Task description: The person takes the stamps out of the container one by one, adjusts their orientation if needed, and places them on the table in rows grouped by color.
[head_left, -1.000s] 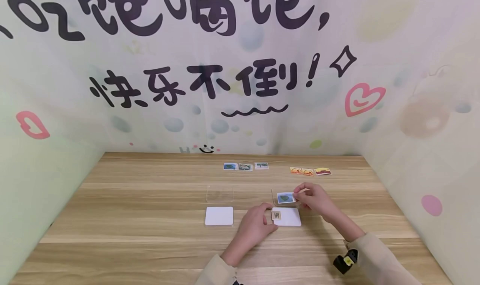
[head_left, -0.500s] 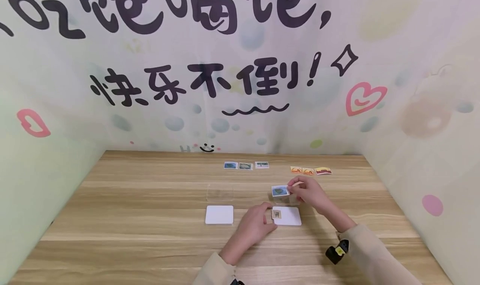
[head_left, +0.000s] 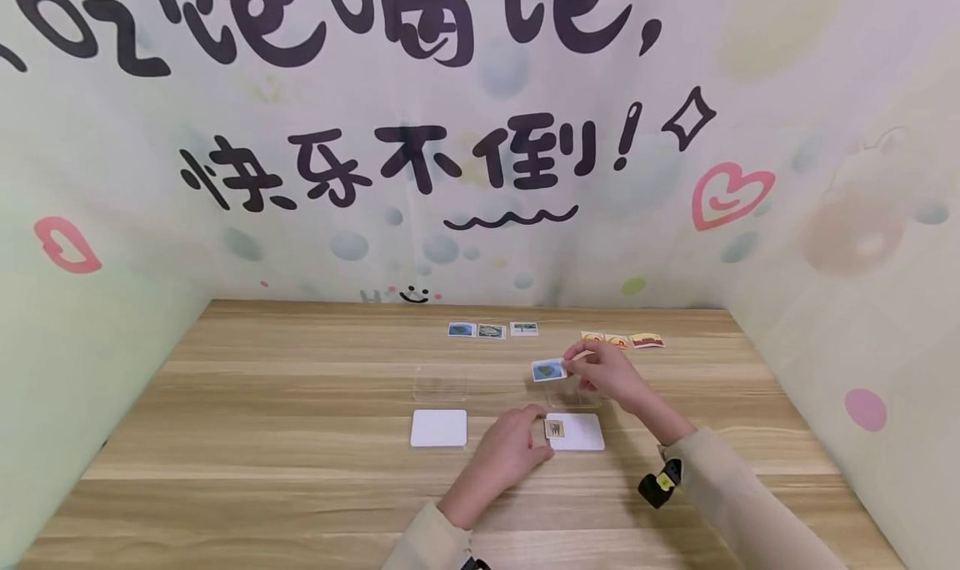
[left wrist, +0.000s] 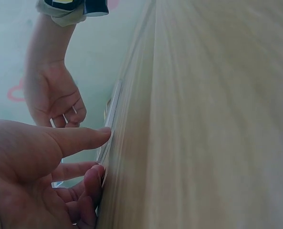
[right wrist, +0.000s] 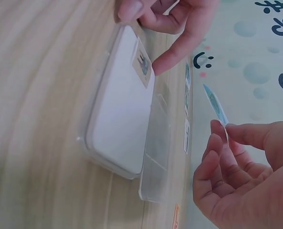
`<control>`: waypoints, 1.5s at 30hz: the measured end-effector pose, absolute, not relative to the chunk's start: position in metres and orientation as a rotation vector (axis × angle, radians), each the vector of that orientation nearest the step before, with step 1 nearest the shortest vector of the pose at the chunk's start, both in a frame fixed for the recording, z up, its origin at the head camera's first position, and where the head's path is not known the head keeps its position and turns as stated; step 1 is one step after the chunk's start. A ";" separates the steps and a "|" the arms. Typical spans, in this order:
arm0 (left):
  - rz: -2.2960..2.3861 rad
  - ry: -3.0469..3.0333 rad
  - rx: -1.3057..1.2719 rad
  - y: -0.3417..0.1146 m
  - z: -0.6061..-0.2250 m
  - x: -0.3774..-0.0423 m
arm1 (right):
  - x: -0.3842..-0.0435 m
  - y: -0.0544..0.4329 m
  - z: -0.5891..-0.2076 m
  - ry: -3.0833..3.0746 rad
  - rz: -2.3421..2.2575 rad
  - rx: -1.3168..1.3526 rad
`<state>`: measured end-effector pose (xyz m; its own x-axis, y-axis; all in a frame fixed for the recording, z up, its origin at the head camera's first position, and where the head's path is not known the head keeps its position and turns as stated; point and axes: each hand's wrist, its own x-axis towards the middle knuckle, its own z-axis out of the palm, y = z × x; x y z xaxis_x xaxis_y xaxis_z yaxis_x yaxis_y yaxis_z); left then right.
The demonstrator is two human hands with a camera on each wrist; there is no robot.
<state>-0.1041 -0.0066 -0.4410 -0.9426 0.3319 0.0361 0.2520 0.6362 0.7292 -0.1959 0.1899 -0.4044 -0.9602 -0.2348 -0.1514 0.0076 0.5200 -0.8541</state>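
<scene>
Item held: one blue stamp (head_left: pixel 548 370), thin and flat, with a white border round a blue ground and a rounded green shape at its middle. Finer print is too small to read. From the right wrist it shows nearly edge-on — tilted, its lower end between the fingers. Location: in the air above the table (head_left: pixel 262 441), near the raised clear lid (right wrist: pixel 155 143) and touching nothing but the fingers. The right hand (head_left: pixel 603 372) pinches it by one edge between thumb and forefinger, the other fingers bent.

The left hand (head_left: pixel 506 449) grips the left end of a white case (head_left: pixel 583 438), thumb at the near corner, forefinger at the far one. The case lies flat — a plain white face with rounded corners in a clear shell. At its left end rests a tan stamp (head_left: pixel 554 429) bearing a dark figure. To the left, well apart, lies a second white case (head_left: pixel 438 428).
</scene>
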 end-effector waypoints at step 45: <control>0.973 2.968 0.473 -0.003 -0.438 -0.096 | -0.247 0.162 -0.412 2.466 -1.424 -0.308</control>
<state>-0.0964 -0.0031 -0.4376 -0.9550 0.2759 0.1091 0.2869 0.7655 0.5760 -0.2465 0.1617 -0.4118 -0.9392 -0.3177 -0.1305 -0.0458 0.4923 -0.8692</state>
